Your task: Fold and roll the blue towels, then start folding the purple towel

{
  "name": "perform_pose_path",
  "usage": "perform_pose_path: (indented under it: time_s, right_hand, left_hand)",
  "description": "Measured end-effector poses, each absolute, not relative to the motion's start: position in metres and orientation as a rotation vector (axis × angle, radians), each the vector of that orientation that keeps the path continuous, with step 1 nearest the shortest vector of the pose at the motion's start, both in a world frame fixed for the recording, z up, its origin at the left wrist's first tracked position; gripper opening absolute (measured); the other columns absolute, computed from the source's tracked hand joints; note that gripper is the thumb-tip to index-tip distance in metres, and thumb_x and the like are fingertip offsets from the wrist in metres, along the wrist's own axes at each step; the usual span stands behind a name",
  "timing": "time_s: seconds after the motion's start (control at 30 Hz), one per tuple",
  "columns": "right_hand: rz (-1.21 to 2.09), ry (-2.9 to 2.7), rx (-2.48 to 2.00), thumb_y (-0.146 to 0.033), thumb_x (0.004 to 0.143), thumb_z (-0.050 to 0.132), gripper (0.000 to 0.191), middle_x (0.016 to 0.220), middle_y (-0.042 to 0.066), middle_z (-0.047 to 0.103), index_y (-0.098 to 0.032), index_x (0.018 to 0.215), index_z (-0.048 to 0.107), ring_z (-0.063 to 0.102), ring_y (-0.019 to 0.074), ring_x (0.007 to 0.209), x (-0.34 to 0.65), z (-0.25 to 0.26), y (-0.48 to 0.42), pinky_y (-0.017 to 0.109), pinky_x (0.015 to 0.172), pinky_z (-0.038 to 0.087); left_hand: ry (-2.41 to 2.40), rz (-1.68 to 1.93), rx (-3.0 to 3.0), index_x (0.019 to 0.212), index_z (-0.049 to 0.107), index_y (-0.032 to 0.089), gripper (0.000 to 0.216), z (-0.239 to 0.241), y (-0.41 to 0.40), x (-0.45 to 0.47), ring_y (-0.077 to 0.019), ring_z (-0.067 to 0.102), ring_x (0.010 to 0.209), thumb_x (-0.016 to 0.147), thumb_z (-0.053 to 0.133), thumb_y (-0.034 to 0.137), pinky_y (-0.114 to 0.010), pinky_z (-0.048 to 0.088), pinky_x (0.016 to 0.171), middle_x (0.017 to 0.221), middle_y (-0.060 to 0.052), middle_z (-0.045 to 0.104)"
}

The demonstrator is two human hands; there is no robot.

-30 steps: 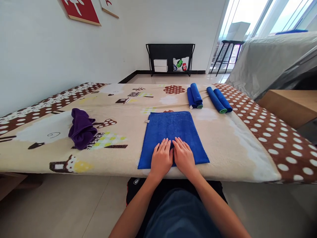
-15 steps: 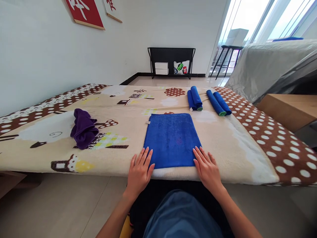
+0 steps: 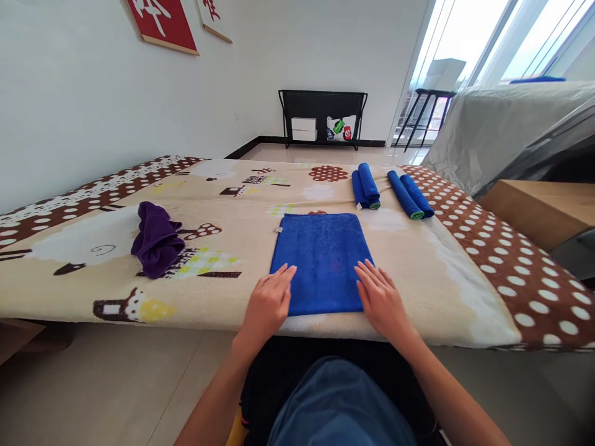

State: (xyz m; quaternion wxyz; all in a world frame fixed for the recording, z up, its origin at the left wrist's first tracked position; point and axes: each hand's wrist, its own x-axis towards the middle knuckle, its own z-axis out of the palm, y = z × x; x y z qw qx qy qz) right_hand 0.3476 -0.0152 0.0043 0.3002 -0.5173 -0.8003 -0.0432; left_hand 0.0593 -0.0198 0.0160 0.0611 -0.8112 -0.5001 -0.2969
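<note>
A blue cloth [image 3: 323, 260] lies flat near the front edge of the bed, a small white tag at its left side. My left hand [image 3: 270, 300] is over its left edge, fingers stretched out and close together, holding nothing. Over the right edge is my right hand [image 3: 382, 298], also with straight fingers and nothing in it. Whether the fingertips press on the cloth or hover just above it, I cannot tell. Farther back lie rolled blue cloths [image 3: 366, 186] and, to their right, more rolled blue cloths [image 3: 411, 194] with green ends.
A crumpled purple cloth [image 3: 157, 240] lies to the left on the patterned blanket [image 3: 242, 235]. Beyond the bed stands a black rack [image 3: 323, 102] by the wall. At the right are a cardboard box [image 3: 542, 207] and a plastic-covered bulky thing [image 3: 506, 118].
Both hands have moved slightly inward and forward over the blue cloth's side edges, with the fingers drawn closer together. The cloth has stayed flat in its place.
</note>
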Motion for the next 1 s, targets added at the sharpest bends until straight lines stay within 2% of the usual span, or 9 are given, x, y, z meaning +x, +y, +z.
perform_pose_path:
  time_s: [0.1, 0.23, 0.43, 0.5, 0.6, 0.7, 0.87, 1.0]
  right_hand:
    - [0.055, -2.221, -1.288, -0.017, 0.100, 0.032, 0.047, 0.148, 0.007, 0.051, -0.017, 0.142, 0.053, 0.042, 0.0200, 0.142, 0.304, 0.010, 0.006, 0.040, 0.118, 0.033]
    - [0.207, -2.203, -1.365, -0.016, 0.099, 0.031, 0.049, 0.149, 0.011, 0.049, -0.012, 0.143, 0.052, 0.042, 0.0202, 0.142, 0.267, -0.002, 0.027, 0.038, 0.118, 0.034]
    - [0.161, -2.146, -1.483, -0.028, 0.101, 0.040, 0.044, 0.149, 0.008, 0.050, -0.019, 0.142, 0.053, 0.042, 0.0224, 0.142, 0.300, -0.017, 0.031, 0.046, 0.119, 0.030]
    - [0.124, -2.102, -1.549, -0.031, 0.102, 0.038, 0.044, 0.149, 0.008, 0.049, -0.019, 0.142, 0.053, 0.041, 0.0220, 0.142, 0.326, -0.020, 0.029, 0.046, 0.119, 0.030]
    - [0.091, -2.100, -1.605, -0.033, 0.104, 0.034, 0.046, 0.151, 0.007, 0.046, -0.018, 0.145, 0.050, 0.038, 0.0216, 0.144, 0.360, -0.025, 0.024, 0.046, 0.119, 0.030]
    - [0.099, -2.170, -1.649, -0.034, 0.104, 0.033, 0.047, 0.151, 0.007, 0.047, -0.020, 0.145, 0.050, 0.038, 0.0219, 0.144, 0.378, -0.020, 0.025, 0.049, 0.119, 0.029]
    - [0.132, -2.330, -1.560, -0.032, 0.102, 0.035, 0.047, 0.151, 0.009, 0.046, -0.017, 0.143, 0.052, 0.034, 0.0225, 0.146, 0.353, 0.010, 0.056, 0.046, 0.121, 0.027]
    - [0.277, -2.544, -1.288, -0.029, 0.100, 0.039, 0.048, 0.156, 0.007, 0.039, -0.018, 0.147, 0.048, 0.030, 0.0189, 0.148, 0.302, 0.019, 0.099, 0.040, 0.122, 0.026]
  left_hand:
    - [-1.601, -0.762, -2.520, 0.145, 0.049, 0.016, 0.057, 0.017, 0.004, 0.112, -0.0223, 0.046, 0.140, 0.090, 0.036, 0.005, -0.041, 0.042, 0.110, 0.149, -0.011, 0.051]
    - [-1.828, -0.674, -2.453, 0.147, 0.045, 0.008, 0.053, 0.005, 0.023, 0.149, -0.0258, 0.041, 0.144, 0.095, 0.035, 0.012, -0.045, 0.038, 0.114, 0.154, -0.018, 0.043]
    - [-1.848, -0.574, -2.410, 0.145, 0.050, 0.021, 0.047, -0.003, 0.017, 0.120, -0.0258, 0.040, 0.144, 0.102, 0.037, 0.036, -0.050, 0.032, 0.117, 0.154, -0.011, 0.044]
    - [-1.883, -0.578, -2.321, 0.147, 0.048, 0.024, 0.050, -0.006, 0.008, 0.098, -0.0274, 0.040, 0.144, 0.102, 0.038, 0.044, -0.053, 0.030, 0.117, 0.155, -0.010, 0.043]
    - [-1.903, -0.567, -2.266, 0.151, 0.042, 0.025, 0.054, -0.010, -0.007, 0.061, -0.0281, 0.037, 0.145, 0.102, 0.037, 0.047, -0.055, 0.027, 0.118, 0.157, -0.010, 0.039]
    - [-1.886, -0.436, -2.401, 0.153, 0.037, 0.026, 0.056, -0.004, -0.013, 0.033, -0.0255, 0.034, 0.147, 0.103, 0.033, 0.049, -0.053, 0.027, 0.119, 0.159, -0.008, 0.036]
    - [-1.845, -0.163, -2.620, 0.148, 0.046, 0.020, 0.057, 0.024, 0.030, 0.038, -0.0263, 0.035, 0.147, 0.100, 0.035, 0.050, -0.049, 0.030, 0.118, 0.158, -0.011, 0.038]
    - [-1.633, -0.173, -2.847, 0.156, 0.029, 0.017, 0.059, 0.027, 0.097, 0.081, -0.0176, 0.025, 0.151, 0.101, 0.030, 0.040, -0.037, 0.026, 0.121, 0.163, -0.007, 0.026]
